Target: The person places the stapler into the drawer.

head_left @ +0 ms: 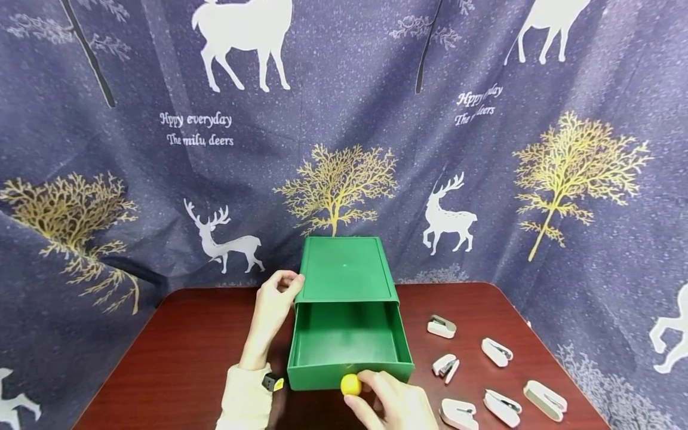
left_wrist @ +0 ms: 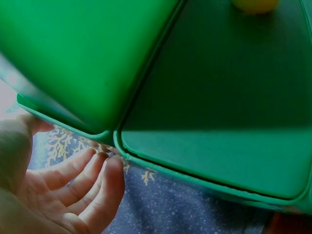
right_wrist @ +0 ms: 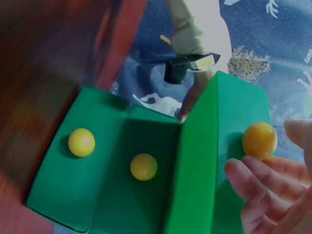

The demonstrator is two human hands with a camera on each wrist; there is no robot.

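A green plastic drawer unit (head_left: pixel 344 269) stands at the table's back, its top drawer (head_left: pixel 349 334) pulled far out and bare inside. Centred on that drawer's front is a round yellow knob (head_left: pixel 351 385). My right hand (head_left: pixel 395 403) is at this knob; in the right wrist view its fingers (right_wrist: pixel 273 180) come up to the knob (right_wrist: pixel 259 140), with a small gap on the thumb side. My left hand (head_left: pixel 276 304) rests against the unit's left side. Bent fingertips (left_wrist: pixel 114 163) touch the edge there in the left wrist view, gripping nothing.
Below, two closed drawers show in the right wrist view, each with a yellow knob (right_wrist: pixel 82 142). Several white staplers (head_left: pixel 502 408) lie scattered on the dark red table (head_left: pixel 204 334), right of the unit. A deer-patterned cloth (head_left: pixel 344 107) hangs behind.
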